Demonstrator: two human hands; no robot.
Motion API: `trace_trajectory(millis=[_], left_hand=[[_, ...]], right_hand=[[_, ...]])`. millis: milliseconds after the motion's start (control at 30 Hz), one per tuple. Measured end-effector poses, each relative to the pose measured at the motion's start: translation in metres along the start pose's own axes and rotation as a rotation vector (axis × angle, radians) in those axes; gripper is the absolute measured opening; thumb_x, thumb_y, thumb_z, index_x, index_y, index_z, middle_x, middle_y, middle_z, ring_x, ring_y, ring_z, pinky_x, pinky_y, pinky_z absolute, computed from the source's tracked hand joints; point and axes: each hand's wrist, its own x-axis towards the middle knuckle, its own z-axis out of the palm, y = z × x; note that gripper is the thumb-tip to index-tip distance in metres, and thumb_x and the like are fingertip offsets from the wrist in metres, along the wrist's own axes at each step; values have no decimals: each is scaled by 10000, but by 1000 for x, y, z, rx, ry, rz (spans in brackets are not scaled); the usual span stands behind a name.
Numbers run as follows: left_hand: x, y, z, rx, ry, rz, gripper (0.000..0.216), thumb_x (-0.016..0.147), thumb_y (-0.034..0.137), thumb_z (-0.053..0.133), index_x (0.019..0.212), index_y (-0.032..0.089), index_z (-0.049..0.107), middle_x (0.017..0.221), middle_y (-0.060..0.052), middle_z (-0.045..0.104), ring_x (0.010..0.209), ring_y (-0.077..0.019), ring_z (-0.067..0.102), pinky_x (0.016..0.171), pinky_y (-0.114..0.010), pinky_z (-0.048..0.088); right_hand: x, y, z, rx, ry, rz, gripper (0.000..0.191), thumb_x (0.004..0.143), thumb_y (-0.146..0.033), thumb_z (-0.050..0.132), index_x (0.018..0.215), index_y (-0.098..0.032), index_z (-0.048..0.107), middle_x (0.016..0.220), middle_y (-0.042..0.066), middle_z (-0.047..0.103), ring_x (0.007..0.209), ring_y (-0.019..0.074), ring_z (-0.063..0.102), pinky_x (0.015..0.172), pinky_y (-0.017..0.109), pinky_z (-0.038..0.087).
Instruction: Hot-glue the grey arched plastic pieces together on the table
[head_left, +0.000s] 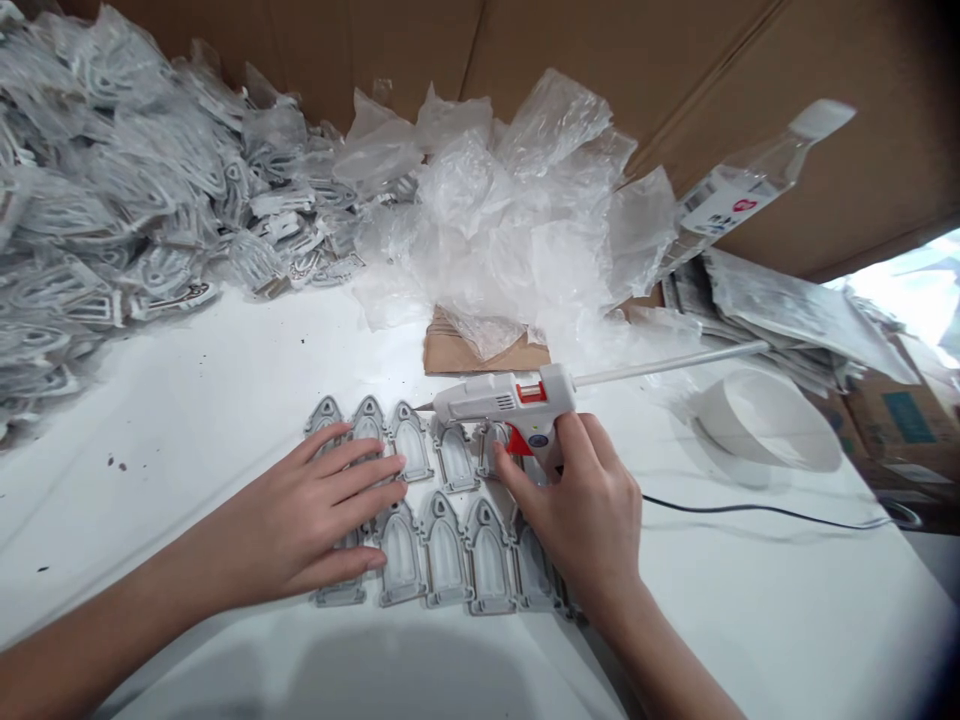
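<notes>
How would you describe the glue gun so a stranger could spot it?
On the white table, just above two rows of grey arch-shaped pieces, the right hand holds the glue gun. Only it has a red trigger and a long stick jutting out behind.

Workspace is a plain white table [187,400] with brown cardboard sheets [600,50] propped up as a back wall from 10 to 2 o'clock. There's a huge heap of bagged grey parts [112,200] at 10, and crumpled clear plastic bags [510,220] at 12. At 2 a clear bottle [742,190] leans over a stack of flat packets [787,310]. Cardboard boxes [900,420] sit at 3 off the table edge, with bright light [915,285] coming in just above them.
</notes>
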Motion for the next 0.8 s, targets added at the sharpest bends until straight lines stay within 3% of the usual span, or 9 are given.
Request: trace_trajectory(millis=[200, 433, 600, 800], left_hand=[[0, -1, 0, -7, -19, -11, 425, 1042, 451, 441, 1379, 213, 544, 1467, -32, 568, 1356, -255, 466, 1209, -444, 160], [0, -1, -1, -15, -8, -15, 433, 1027, 443, 480, 1392, 217, 542, 1460, -45, 574, 1343, -261, 491, 1196, -456, 236], [-1, -2, -1, 14, -6, 21, 444, 1036, 436, 464, 1398, 185, 526, 1462, -56, 573, 1352, -254, 487, 1207, -453, 216], [-1, -5, -2, 57, 3, 29, 423, 1041, 425, 457, 1373, 179, 546, 1461, -43, 573, 1355, -257, 472, 1222, -444, 154]], right_hand=[[0, -4, 4, 49, -2, -29, 207, 900, -367, 626, 883, -212, 489, 725, -23, 471, 562, 122, 418, 506, 262, 350], [1, -6, 0, 66, -30, -11, 206, 865, -348, 645, 845, -220, 485, 689, -39, 447, 526, 107, 377, 479, 255, 309], [4, 6, -10, 16, 49, 38, 283, 815, -335, 659, 758, -232, 401, 668, -49, 411, 550, 104, 373, 495, 248, 304], [4, 18, -14, 26, 18, 16, 356, 737, -300, 663, 739, -239, 313, 655, -64, 378, 530, 89, 356, 483, 232, 295]])
